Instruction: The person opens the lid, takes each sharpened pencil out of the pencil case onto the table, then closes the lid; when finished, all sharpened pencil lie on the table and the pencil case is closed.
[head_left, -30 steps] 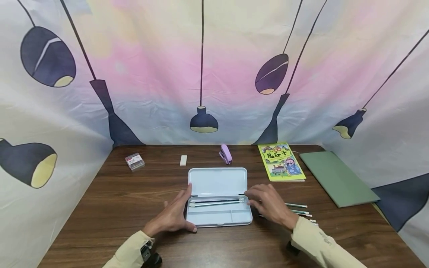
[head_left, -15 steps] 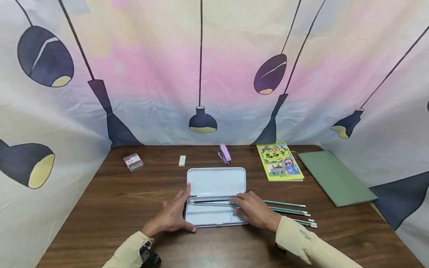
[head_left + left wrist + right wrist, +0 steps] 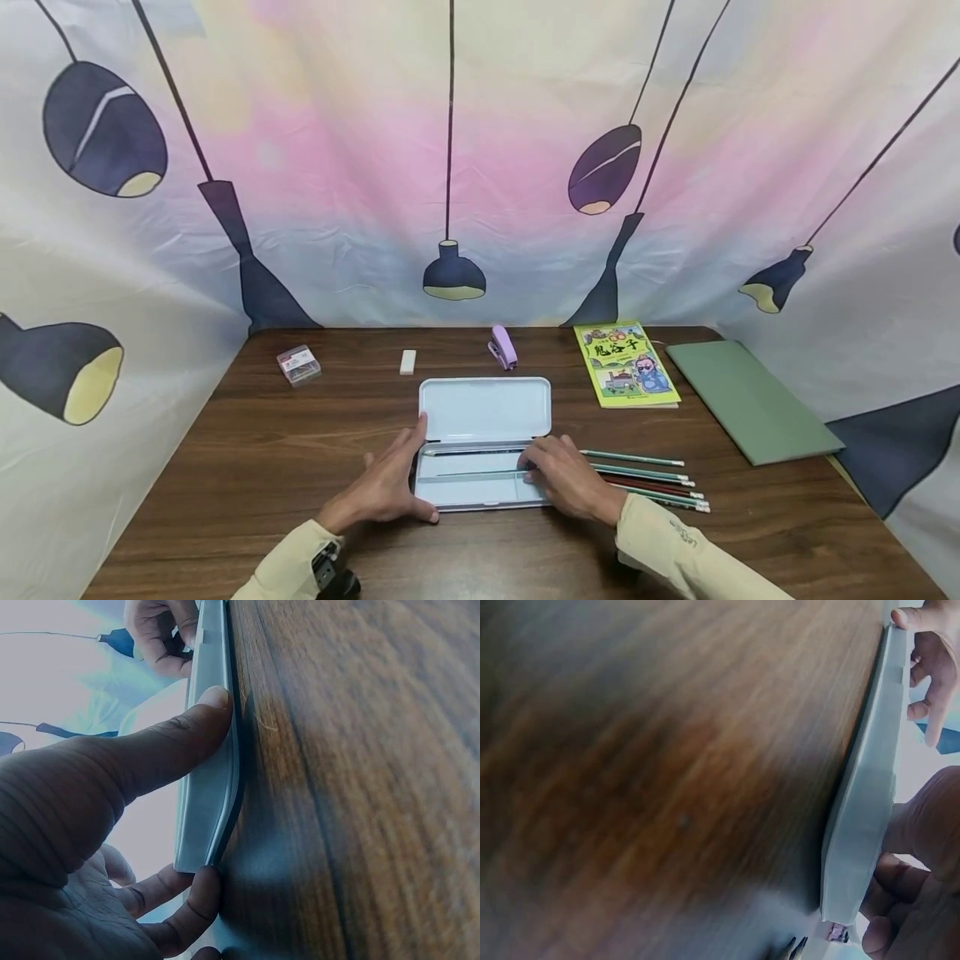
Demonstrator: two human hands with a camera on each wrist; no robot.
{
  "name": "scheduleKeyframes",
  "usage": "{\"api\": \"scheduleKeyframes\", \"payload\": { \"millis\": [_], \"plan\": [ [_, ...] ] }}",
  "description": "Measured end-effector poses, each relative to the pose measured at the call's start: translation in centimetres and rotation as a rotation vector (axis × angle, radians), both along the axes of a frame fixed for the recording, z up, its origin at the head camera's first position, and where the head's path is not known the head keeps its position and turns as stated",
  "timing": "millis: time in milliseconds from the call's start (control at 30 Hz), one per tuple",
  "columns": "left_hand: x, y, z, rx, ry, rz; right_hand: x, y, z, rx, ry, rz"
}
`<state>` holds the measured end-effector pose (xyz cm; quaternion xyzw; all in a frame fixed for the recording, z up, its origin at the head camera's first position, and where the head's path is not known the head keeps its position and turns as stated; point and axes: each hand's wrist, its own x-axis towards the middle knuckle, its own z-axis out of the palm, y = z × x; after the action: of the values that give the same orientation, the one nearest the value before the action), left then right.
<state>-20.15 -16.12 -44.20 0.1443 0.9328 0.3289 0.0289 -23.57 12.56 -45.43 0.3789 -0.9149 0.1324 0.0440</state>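
A: What's nearest to you?

B: My two hands, both on the open case (image 3: 480, 487) at the near middle of the table (image 3: 225, 467). My left hand (image 3: 390, 483) braces its left end: the thumb lies along the front edge and the fingers (image 3: 417, 435) stretch up the side, straight, pressing rather than grasping. In the left wrist view the thumb (image 3: 187, 739) sits flat on the case's rim (image 3: 214, 772).

A: And the right?

B: My right hand (image 3: 562, 483) covers the tray's right end, fingertips down inside it. Whether they pinch anything I cannot tell; the knuckles hide it. One pencil (image 3: 480, 452) lies in the back slot of the tray.

A: Beyond that?

B: Loose pencils (image 3: 652, 479) lie just right of the case, side by side. The lid (image 3: 483, 408) lies flat behind the tray. Farther back are a box of clips (image 3: 298, 365), an eraser (image 3: 407, 361), a purple stapler (image 3: 503, 347), a yellow-green book (image 3: 626, 364) and a green folder (image 3: 750, 398), then the lamp-print cloth (image 3: 480, 167).
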Motion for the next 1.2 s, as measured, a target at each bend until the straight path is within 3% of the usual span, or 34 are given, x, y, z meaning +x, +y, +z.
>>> {"api": "scheduleKeyframes", "payload": {
  "millis": [333,733,933,1100,1200],
  "plan": [
    [0.0,0.0,-0.2,-0.008,-0.008,0.005,0.1,0.6,-0.1,-0.094,-0.065,-0.011],
    [-0.2,-0.1,0.0,-0.013,0.005,0.003,0.0,1.4,0.7,-0.324,0.034,-0.148],
    [-0.1,0.0,0.1,-0.011,0.005,0.006,-0.4,3.5,1.2,-0.455,0.096,-0.146],
    [-0.1,0.0,-0.1,-0.011,0.005,0.005,-0.5,6.2,1.4,-0.47,0.206,-0.182],
    [-0.1,0.0,-0.1,-0.01,0.007,0.004,-0.3,7.9,1.4,-0.471,0.22,-0.235]
  ]
}}
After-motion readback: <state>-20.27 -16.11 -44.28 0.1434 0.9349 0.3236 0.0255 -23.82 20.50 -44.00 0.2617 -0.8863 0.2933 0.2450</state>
